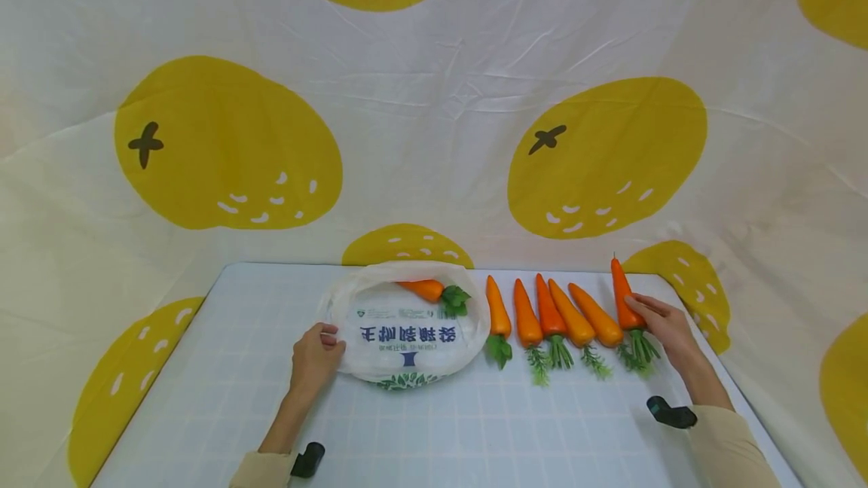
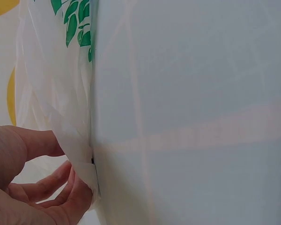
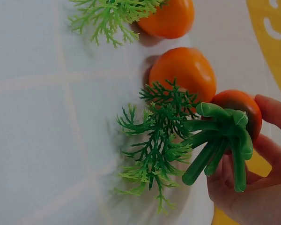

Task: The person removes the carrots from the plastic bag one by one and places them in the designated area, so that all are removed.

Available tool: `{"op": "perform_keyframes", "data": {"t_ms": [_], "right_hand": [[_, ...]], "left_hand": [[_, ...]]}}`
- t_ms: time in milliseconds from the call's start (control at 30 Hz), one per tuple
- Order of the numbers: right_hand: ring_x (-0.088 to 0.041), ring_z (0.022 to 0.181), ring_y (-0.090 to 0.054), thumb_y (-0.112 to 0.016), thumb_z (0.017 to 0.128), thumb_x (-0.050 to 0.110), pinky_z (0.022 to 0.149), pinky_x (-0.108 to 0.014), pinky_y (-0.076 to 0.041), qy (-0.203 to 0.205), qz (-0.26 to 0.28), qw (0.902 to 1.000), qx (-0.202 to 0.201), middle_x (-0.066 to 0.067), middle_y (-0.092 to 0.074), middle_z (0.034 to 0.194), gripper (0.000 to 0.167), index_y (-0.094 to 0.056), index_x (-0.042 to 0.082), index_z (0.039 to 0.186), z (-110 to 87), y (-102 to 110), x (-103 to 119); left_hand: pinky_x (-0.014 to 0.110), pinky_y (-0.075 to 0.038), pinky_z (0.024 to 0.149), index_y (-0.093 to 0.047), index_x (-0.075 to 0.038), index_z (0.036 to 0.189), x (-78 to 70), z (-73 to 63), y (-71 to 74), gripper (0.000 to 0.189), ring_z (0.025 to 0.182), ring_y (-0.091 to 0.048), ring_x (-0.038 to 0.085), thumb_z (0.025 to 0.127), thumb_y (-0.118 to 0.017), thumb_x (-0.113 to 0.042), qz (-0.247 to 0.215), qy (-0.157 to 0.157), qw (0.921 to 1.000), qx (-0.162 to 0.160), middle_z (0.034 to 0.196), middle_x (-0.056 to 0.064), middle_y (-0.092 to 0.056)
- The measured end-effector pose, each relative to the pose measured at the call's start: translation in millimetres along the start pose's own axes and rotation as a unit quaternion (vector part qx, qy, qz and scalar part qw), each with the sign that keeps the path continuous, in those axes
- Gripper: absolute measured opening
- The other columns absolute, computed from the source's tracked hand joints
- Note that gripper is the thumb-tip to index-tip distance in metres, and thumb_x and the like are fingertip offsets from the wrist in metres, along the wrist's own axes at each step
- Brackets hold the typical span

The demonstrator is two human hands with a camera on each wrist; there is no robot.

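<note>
A white plastic bag [image 1: 407, 364] with green leaf print and dark lettering lies with its mouth spread wide. Inside it, near the far rim, is a leafy-topped carrot [image 1: 427, 290]. My left hand [image 1: 316, 358] pinches the bag's near-left rim between thumb and fingers, the film [image 2: 79, 140] bunching there in the left wrist view. At the right end of a row of carrots, my right hand [image 1: 667, 326] grips an orange carrot [image 1: 625, 300] by its side, tip pointing away. Its stubby green stems [image 3: 225, 126] face the right wrist camera, beside the feathery top [image 3: 159, 136] of the neighbouring carrot.
Several more carrots [image 1: 527, 315] lie side by side between the bag and my right hand, green tops toward me. The white checked tabletop [image 1: 475, 435] ends at a back edge against a hanging cloth [image 1: 420, 134] printed with yellow fruit.
</note>
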State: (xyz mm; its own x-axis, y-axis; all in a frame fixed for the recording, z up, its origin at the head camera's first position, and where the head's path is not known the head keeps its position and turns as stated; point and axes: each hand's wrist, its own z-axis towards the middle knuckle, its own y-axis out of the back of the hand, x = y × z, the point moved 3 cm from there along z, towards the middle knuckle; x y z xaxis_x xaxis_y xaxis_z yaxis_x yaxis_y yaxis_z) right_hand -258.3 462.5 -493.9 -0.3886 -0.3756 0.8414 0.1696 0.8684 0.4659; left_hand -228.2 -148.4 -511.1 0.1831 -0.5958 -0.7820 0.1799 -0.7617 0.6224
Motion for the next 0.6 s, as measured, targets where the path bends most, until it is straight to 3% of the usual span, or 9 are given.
{"op": "perform_keyframes", "data": {"t_ms": [600], "right_hand": [[-0.048, 0.134, -0.04, -0.05, 0.101, 0.061, 0.114, -0.06, -0.034, 0.01, -0.07, 0.9971, 0.029, -0.035, -0.032, 0.156, 0.089, -0.034, -0.007, 0.154, -0.8, 0.2, -0.2]], "left_hand": [[0.048, -0.055, 0.079, -0.062, 0.008, 0.114, -1.7, -0.5, -0.4, 0.024, 0.087, -0.064, 0.032, 0.093, -0.067, -0.004, 0.004, 0.004, 1.0, 0.004, 0.096, 0.021, -0.065]]}}
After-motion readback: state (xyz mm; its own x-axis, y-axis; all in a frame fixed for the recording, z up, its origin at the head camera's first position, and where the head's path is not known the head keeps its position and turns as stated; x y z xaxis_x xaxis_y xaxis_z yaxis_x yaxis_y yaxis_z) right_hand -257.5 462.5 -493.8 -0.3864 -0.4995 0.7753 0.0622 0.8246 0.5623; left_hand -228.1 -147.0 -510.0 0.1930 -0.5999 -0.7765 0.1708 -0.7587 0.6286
